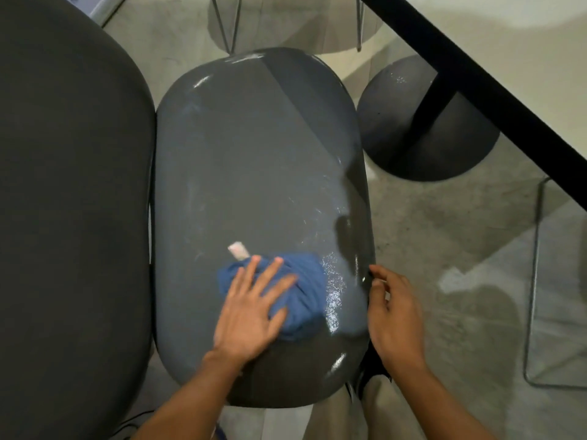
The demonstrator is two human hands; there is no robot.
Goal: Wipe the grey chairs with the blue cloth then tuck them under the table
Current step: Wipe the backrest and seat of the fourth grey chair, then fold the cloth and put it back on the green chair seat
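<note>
Blue cloth (300, 293) sits bunched under my left hand (251, 315) on the near part of the grey chair seat (254, 154), and that is where the wiping is going on. My left fingers (273, 281) are spread and nearly straight, lying flat across the cloth and pressing it down onto the seat; they do not curl round it. A small pale tag (238, 250) sticks out from the cloth's far edge.

My right hand (395, 312) is at the seat's right rim, its fingers loosely bent, the tips touching or just at the edge; I cannot tell whether they truly grip it, though it looks like a steadying hold.

To do this step well, I judge I should keep my palm flat and the pressure even, and sweep in long overlapping passes from the near end to the far end, since the far part of the seat shows pale streaks. The right rim, where wet speckles glint, wants a pass too. A steady right hand should stop the chair sliding on the floor (444, 249).

A second, darker chair (70, 201) stands just beside on the left. The table (508, 36) edge crosses the upper right, its round base (413, 128) near the seat, so tucking under is not yet done.
</note>
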